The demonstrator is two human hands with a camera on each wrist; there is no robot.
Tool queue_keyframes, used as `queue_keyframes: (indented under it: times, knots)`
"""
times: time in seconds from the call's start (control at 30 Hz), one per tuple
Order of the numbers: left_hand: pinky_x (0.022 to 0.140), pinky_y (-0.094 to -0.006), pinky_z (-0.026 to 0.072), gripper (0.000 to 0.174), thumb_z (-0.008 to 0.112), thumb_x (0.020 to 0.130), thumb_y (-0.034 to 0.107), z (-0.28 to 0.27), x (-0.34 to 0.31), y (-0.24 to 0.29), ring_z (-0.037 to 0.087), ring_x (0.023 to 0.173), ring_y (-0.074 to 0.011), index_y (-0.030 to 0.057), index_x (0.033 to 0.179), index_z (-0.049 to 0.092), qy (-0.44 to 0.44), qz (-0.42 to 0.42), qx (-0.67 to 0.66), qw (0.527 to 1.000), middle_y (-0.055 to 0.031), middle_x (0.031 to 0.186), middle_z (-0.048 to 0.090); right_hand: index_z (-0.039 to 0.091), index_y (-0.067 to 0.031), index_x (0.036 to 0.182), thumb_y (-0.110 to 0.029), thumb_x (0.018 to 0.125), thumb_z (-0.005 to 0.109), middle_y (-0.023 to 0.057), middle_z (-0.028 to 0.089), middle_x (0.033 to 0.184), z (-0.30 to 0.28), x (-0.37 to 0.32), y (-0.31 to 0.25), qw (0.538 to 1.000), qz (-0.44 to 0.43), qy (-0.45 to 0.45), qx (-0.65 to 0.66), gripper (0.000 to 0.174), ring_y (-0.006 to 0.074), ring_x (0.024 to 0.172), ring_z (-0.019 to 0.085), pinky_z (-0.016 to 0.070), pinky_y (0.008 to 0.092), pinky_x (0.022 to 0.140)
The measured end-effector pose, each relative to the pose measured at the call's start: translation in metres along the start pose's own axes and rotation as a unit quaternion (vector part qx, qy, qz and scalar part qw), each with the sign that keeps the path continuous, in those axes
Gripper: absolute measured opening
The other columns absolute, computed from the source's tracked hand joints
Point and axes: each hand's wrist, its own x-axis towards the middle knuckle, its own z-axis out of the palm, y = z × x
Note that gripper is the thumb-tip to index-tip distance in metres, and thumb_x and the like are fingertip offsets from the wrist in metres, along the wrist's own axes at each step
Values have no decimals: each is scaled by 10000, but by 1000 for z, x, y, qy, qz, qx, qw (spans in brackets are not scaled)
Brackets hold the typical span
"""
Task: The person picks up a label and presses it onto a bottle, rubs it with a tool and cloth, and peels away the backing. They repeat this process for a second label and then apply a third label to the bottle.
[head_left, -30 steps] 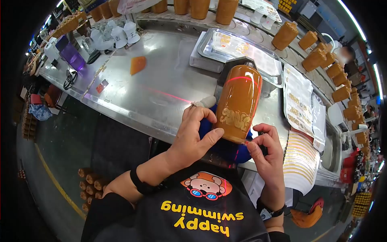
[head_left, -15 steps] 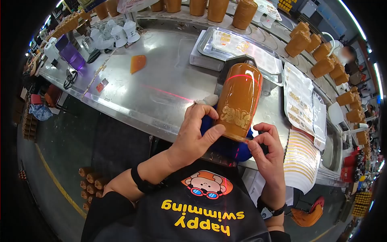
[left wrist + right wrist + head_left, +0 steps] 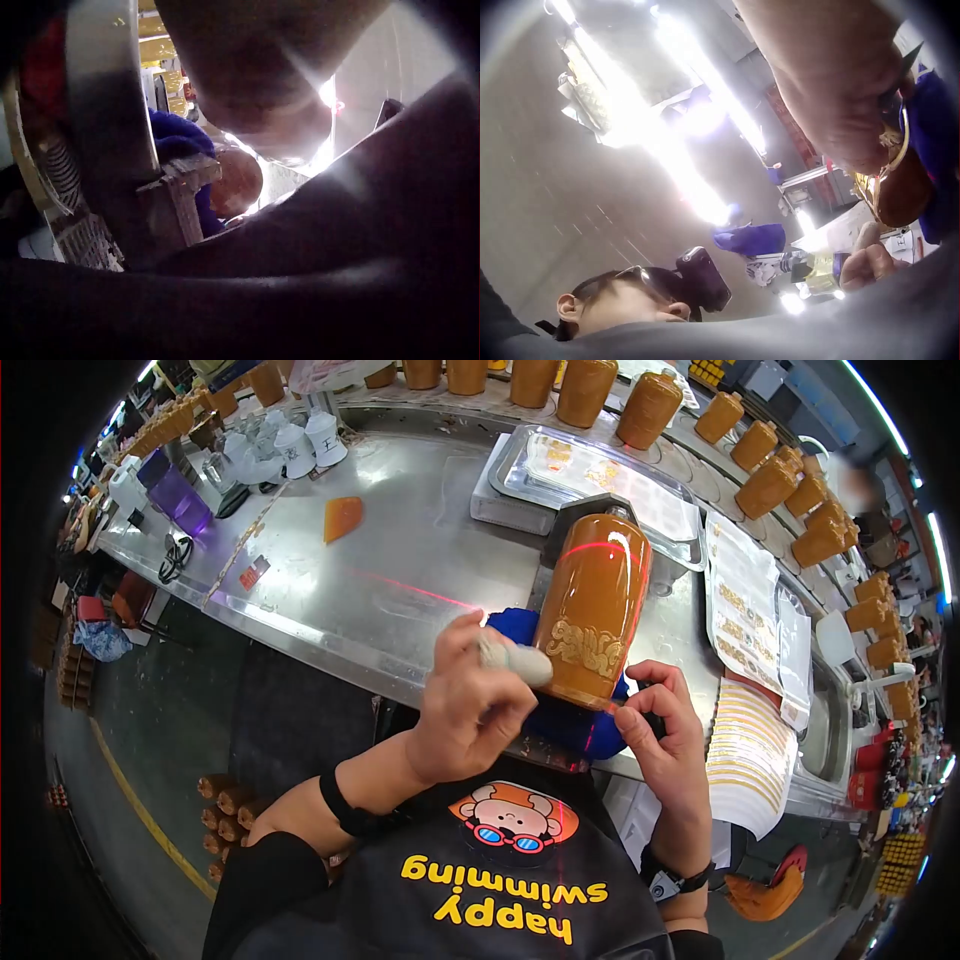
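Note:
A glossy brown bottle point(image 3: 592, 600) with a raised gold design lies tilted on a blue cloth point(image 3: 515, 624), its base toward the person. The left hand point(image 3: 470, 710) holds a whitish, rounded roll point(image 3: 520, 663) in curled fingers, its end beside the bottle's lower left side. At the base's right corner, the right hand point(image 3: 668, 745) pinches what looks like the end of a thin strip between thumb and forefinger. In the right wrist view a thin gold strip point(image 3: 905, 139) curves along the bottle's base point(image 3: 904, 196). The left wrist view is dark, with the blue cloth point(image 3: 180, 139) visible.
Behind the bottle are metal trays point(image 3: 510, 470) with decal sheets. Sheets of gold designs point(image 3: 735, 600) and gold strips point(image 3: 750, 760) lie at right. An orange piece point(image 3: 342, 518) is on the metal table point(image 3: 400, 540). Brown bottles point(image 3: 648, 410) line a conveyor behind; a purple container point(image 3: 178, 495) stands left.
The left hand has lifted off the bottle's lower edge and curled, bringing the whitish roll from beyond its fingers toward the person. The right hand barely moved. Bottles on the conveyor shifted.

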Motion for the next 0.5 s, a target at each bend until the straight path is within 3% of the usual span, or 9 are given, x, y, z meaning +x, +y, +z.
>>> queue_keyframes:
  times: [0.07,0.2,0.4,0.5]
  knots:
    - [1098,-562,289,176,656,879,85,1,0,4,528,1036,-267,123,995,530,-45,75,24,996,-80,999,658,607,-24,844,-125,901,669,117,510,1158,-4,-1,3,1000,10,-16,16,131,148,941,517,434,248,728]
    - [1062,-545,333,214,703,802,92,1,1,-4,534,1016,-237,165,952,569,-65,120,56,989,-25,952,681,588,-10,867,-133,960,596,116,478,1178,-3,0,7,996,24,-46,75,154,142,950,510,433,251,789]
    - [1026,-499,364,125,664,758,168,-5,15,-11,507,1020,-200,195,873,626,-119,231,90,961,26,921,686,573,-3,870,-155,1011,518,114,461,1158,-4,0,1,988,67,-70,119,215,150,973,502,428,263,835]
    - [1004,-480,375,96,653,755,187,-2,22,-9,499,1020,-183,200,846,626,-126,254,84,955,47,904,682,596,-17,866,-276,1026,505,81,460,1181,-5,-2,11,992,32,-70,100,318,101,901,442,385,232,745]
